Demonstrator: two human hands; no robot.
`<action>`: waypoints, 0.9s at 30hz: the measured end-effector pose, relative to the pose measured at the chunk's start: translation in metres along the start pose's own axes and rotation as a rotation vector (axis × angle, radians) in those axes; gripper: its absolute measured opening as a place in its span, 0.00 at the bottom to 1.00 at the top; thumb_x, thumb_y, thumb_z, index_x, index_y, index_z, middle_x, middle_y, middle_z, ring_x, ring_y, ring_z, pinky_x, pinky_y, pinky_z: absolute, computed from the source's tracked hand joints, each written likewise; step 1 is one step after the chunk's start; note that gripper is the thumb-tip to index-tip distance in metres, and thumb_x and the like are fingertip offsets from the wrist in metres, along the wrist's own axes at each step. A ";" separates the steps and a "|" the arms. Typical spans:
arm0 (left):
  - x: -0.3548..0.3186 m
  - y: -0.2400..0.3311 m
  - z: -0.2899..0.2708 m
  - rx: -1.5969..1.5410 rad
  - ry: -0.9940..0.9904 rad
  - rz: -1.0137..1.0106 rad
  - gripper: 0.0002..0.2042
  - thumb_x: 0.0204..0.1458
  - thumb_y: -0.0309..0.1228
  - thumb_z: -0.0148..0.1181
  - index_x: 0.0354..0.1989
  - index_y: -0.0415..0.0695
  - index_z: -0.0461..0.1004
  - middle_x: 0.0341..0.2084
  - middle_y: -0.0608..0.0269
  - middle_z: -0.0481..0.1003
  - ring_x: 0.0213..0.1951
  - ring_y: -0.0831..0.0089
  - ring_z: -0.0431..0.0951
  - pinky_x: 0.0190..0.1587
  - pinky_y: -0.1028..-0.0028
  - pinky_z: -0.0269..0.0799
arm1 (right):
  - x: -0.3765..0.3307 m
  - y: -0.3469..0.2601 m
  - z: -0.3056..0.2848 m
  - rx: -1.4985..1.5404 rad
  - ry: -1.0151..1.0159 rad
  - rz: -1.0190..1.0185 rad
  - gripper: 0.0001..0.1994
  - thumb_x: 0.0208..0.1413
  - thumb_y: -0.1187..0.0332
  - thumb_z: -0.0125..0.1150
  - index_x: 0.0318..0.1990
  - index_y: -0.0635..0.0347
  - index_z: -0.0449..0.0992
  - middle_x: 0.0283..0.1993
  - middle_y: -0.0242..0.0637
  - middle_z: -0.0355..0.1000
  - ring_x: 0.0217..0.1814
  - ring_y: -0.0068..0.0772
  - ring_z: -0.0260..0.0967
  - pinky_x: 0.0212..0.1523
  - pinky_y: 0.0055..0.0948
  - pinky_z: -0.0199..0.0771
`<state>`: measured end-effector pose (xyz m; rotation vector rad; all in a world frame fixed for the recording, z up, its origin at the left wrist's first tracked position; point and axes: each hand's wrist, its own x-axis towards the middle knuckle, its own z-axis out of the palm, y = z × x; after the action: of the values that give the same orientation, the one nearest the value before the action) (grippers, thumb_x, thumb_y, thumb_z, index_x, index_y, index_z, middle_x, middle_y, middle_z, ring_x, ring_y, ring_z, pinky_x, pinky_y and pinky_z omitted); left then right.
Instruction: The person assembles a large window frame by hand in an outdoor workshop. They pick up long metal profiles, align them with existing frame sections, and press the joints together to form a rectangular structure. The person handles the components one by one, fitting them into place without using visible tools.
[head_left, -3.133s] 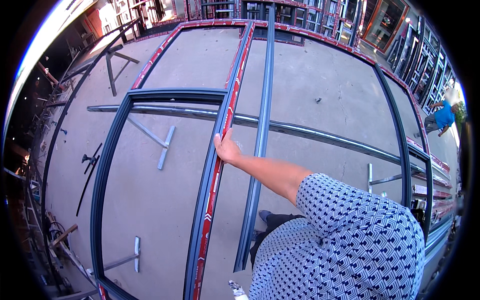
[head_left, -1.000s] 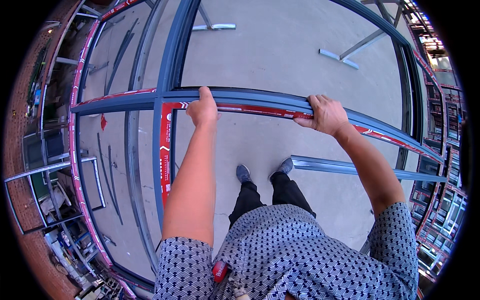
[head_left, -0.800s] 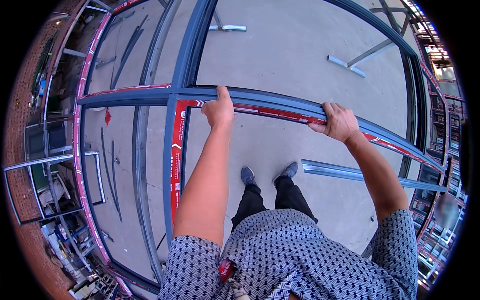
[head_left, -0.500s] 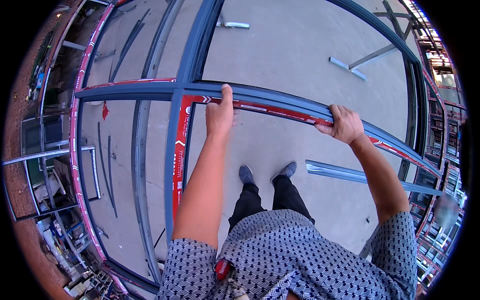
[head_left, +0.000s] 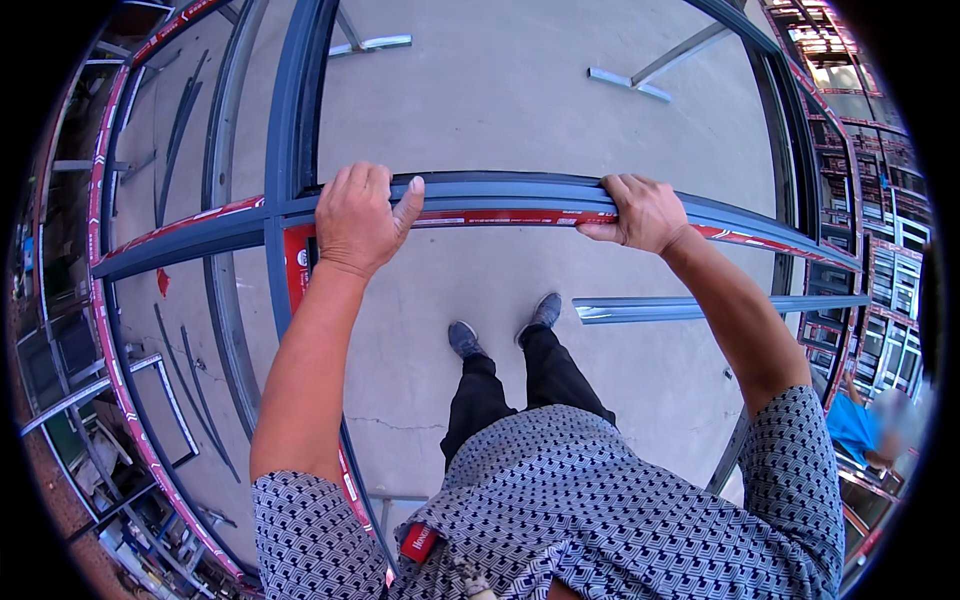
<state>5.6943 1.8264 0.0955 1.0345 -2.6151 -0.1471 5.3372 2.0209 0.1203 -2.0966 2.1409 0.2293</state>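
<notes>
At the left end of the crossbar point(head_left: 500, 190), I see a post point(head_left: 281, 170) meeting it. The left hand point(head_left: 357, 220) lies just beside that end, fingers together and curled over the crossbar, thumb apart. Shoes point(head_left: 464, 339) stand on its near side. The right hand point(head_left: 648, 215), farther along, is clamped on the crossbar between fingers and thumb. Right of centre, nearer than the crossbar, I note a loose profile point(head_left: 700, 309).
</notes>
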 end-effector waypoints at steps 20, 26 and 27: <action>0.011 -0.003 0.017 0.017 0.297 0.084 0.15 0.59 0.35 0.56 0.19 0.47 0.67 0.20 0.61 0.66 0.26 0.65 0.69 0.25 0.66 0.67 | -0.005 0.011 0.006 0.136 0.221 -0.092 0.38 0.52 0.26 0.70 0.40 0.59 0.79 0.29 0.38 0.78 0.31 0.39 0.82 0.34 0.33 0.83; 0.012 -0.002 0.016 0.010 0.313 0.085 0.15 0.58 0.33 0.58 0.18 0.46 0.69 0.19 0.62 0.67 0.24 0.65 0.69 0.24 0.66 0.67 | -0.004 0.013 0.010 0.154 0.271 -0.047 0.34 0.54 0.31 0.71 0.38 0.59 0.79 0.25 0.39 0.77 0.26 0.41 0.80 0.31 0.33 0.82; 0.014 -0.001 0.016 0.004 0.315 0.086 0.15 0.58 0.33 0.59 0.18 0.46 0.69 0.19 0.62 0.67 0.24 0.65 0.70 0.24 0.67 0.67 | -0.005 0.013 0.012 0.145 0.290 -0.055 0.33 0.54 0.32 0.71 0.37 0.59 0.79 0.25 0.39 0.77 0.26 0.42 0.80 0.30 0.34 0.82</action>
<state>5.6799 1.8154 0.0834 0.8651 -2.3681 0.0393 5.3239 2.0288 0.1094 -2.2129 2.1678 -0.2437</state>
